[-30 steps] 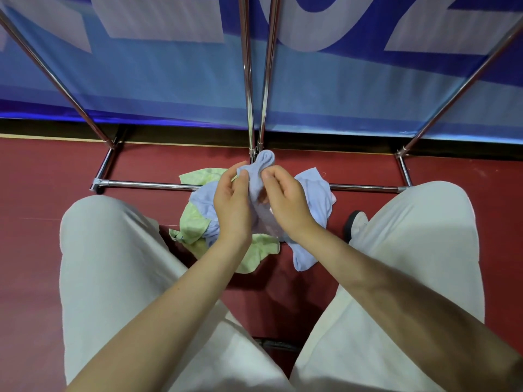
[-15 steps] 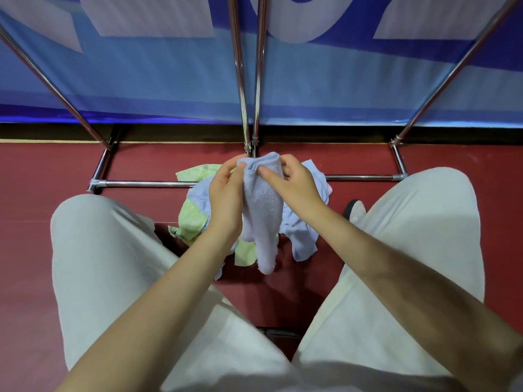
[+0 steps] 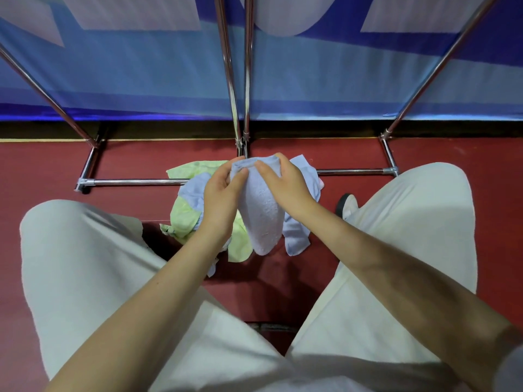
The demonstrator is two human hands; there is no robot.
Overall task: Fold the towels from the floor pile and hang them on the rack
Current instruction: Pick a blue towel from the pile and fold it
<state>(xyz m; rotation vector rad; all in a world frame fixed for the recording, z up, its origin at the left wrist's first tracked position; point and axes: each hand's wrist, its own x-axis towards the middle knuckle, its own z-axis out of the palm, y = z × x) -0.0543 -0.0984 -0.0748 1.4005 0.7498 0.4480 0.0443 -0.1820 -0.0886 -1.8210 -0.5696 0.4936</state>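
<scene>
Pale blue towel (image 3: 263,213) held up over the floor pile (image 3: 198,216), between the knees.

Pinched at its top edge by both hands: left hand (image 3: 222,199) with thumb and fingers curled round the left corner, right hand (image 3: 285,185) gripping the right corner. Hanging in a narrow, doubled-over strip, terry-textured, tapering to a rounded lower end. Below it, on the red floor (image 3: 42,171), a rumpled heap of light green and blue towels, lying against the chrome rack (image 3: 133,181) base bar.
</scene>
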